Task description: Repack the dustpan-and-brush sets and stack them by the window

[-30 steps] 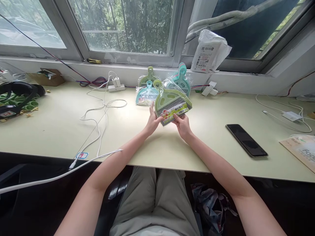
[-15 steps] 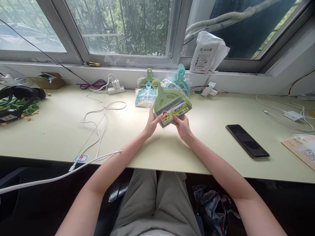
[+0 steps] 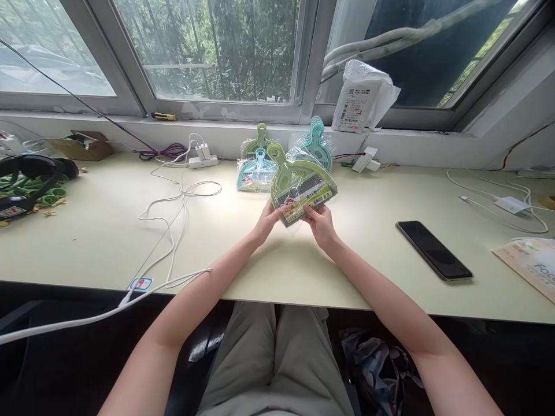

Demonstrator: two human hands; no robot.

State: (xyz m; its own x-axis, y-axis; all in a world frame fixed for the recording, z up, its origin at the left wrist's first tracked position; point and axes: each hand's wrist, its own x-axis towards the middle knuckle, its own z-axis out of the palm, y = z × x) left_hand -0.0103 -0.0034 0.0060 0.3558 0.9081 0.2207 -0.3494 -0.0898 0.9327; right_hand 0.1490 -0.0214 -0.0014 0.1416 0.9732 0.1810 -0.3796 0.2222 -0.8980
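Observation:
A green mini dustpan-and-brush set (image 3: 299, 182) in a clear plastic bag is held up over the pale desk (image 3: 108, 231), handle pointing up and left. My left hand (image 3: 265, 221) grips its lower left edge. My right hand (image 3: 319, 222) pinches the lower right edge by the printed label. Behind it, against the window ledge, stand more bagged sets: a light blue one (image 3: 255, 171), a green one (image 3: 259, 140) and a teal stack (image 3: 318, 141).
A black phone (image 3: 433, 249) lies right of my hands. White cables (image 3: 173, 219) trail left from a charger block (image 3: 203, 155). Black headphones (image 3: 26, 173) and green pieces sit far left. A paper packet (image 3: 531, 263) is at the right edge, a wrapped parcel (image 3: 362, 98) on the sill.
The green set has tipped slightly and shifted a little in my hands; my left fingers slid lower along its edge. Everything else on the desk stays put.

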